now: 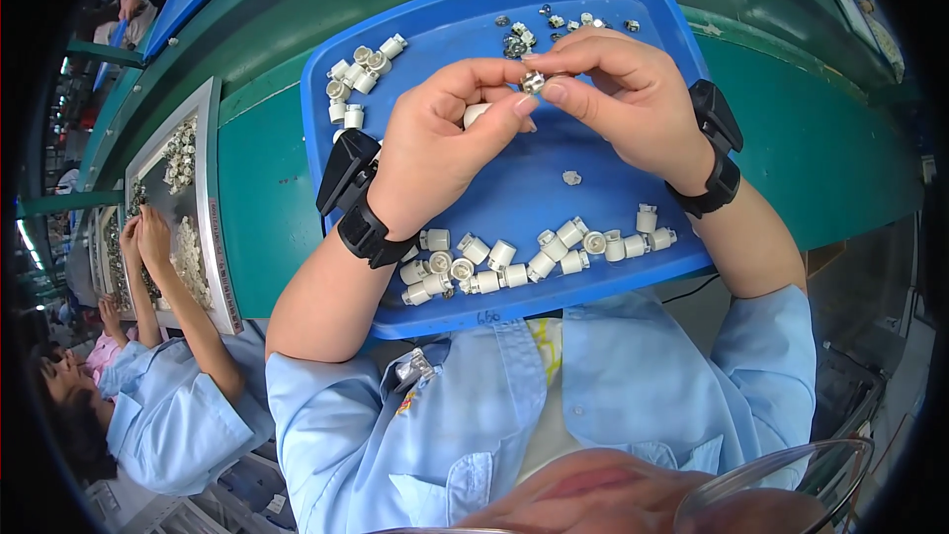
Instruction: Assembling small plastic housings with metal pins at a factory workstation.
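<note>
Blue tray point(633, 0): both hands, left point(435, 153) & right point(633, 104), pinch one small metal part point(534, 82). White pieces point(534, 257) look done, approx. half; metal bits point(554, 28) left.

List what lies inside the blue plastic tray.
The blue plastic tray holds white cylindrical parts, more at, and small metal pieces. Both hands cover the middle.

green bench point(840, 129) — blue tray point(445, 35) | grey tray point(211, 138)
</note>
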{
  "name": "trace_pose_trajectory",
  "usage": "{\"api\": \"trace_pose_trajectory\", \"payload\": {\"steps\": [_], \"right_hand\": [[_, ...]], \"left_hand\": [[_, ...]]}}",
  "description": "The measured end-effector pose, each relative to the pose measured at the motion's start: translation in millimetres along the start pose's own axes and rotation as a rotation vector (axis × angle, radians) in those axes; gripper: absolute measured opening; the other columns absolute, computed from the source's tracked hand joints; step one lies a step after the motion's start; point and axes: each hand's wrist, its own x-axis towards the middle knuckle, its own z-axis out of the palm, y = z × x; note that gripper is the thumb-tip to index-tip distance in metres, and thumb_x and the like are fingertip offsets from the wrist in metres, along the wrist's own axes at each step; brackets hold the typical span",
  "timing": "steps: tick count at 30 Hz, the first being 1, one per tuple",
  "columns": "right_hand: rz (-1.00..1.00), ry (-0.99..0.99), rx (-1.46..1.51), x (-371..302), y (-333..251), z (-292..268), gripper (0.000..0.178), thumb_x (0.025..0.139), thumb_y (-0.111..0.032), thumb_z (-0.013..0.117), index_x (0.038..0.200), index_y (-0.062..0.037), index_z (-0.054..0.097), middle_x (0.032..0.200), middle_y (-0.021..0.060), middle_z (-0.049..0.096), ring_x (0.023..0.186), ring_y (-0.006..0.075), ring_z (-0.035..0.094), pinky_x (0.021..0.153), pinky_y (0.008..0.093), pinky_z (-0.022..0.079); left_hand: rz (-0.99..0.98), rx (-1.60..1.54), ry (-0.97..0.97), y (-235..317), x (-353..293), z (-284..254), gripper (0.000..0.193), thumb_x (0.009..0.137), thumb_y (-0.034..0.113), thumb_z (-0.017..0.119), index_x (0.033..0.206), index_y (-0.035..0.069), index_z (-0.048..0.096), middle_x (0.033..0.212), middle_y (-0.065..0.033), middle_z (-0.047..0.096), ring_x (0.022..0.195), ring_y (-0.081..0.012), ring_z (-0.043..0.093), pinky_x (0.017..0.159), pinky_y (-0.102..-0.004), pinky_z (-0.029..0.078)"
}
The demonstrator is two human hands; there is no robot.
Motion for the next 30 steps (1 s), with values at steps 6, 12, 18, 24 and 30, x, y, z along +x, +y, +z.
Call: {"api": "trace_pose_trajectory", "payload": {"steps": [6, 12, 18, 24, 30], "right_hand": [[-0.014, 0.021, -0.105, 1.1, -10.9, 2.0, 0.017, 0.08, -0.001, 0.058, 0.097, 0.0003, 0.061, 0.093, 0.0088, 0.059, 0.086, 0.0146, 0.055, 0.073, 0.0255, 0.044], [-0.023, -0.005, -0.02, 1.4, -3.8, 3.7, 0.016, 0.081, 0.0, 0.055, 0.097, 0.0013, 0.057, 0.097, 0.0095, 0.057, 0.087, 0.0145, 0.054, 0.077, 0.0257, 0.043], [-0.004, 0.022, 0.051, -0.7, -3.1, 4.7, 0.019, 0.082, -0.001, 0.053, 0.1, 0.0017, 0.053, 0.099, 0.0091, 0.056, 0.088, 0.0145, 0.053, 0.08, 0.0264, 0.042], [0.076, 0.03, 0.048, 0.2, -7.6, -0.3, 0.018, 0.082, -0.002, 0.053, 0.099, 0.0015, 0.053, 0.099, 0.0089, 0.056, 0.088, 0.0143, 0.053, 0.08, 0.0267, 0.042], [-0.067, 0.052, -0.163, 1.5, -12.5, -2.9, 0.017, 0.078, -0.001, 0.057, 0.095, 0.0003, 0.056, 0.095, 0.0086, 0.058, 0.085, 0.0166, 0.054, 0.077, 0.027, 0.043]], "left_hand": [[0.009, -0.082, -0.013, -3.7, -2.4, 4.1, 0.024, 0.086, 0.013, 0.055, 0.106, 0.001, 0.05, 0.082, -0.0046, 0.061, 0.074, -0.0072, 0.056, 0.062, -0.0188, 0.043], [-0.084, -0.282, -0.026, -4.9, 1.3, -2.6, 0.025, 0.091, 0.023, 0.049, 0.107, 0.006, 0.043, 0.08, -0.0058, 0.059, 0.064, -0.0058, 0.049, 0.055, -0.0169, 0.036], [-0.141, -0.449, -0.055, -7.4, 4.7, -10.2, 0.025, 0.091, 0.026, 0.046, 0.106, 0.006, 0.044, 0.087, -0.0069, 0.057, 0.065, -0.0077, 0.047, 0.058, -0.018, 0.036], [-0.011, -0.296, -0.077, -11.2, 4.6, -4.8, 0.026, 0.088, 0.016, 0.052, 0.11, 0.004, 0.045, 0.095, -0.0071, 0.055, 0.078, -0.0112, 0.051, 0.068, -0.0224, 0.041], [-0.048, -0.347, -0.081, -5.7, 5.0, -7.5, 0.031, 0.083, 0.004, 0.058, 0.111, 0.0, 0.047, 0.101, -0.0074, 0.056, 0.09, -0.0117, 0.053, 0.076, -0.0231, 0.045]]}}
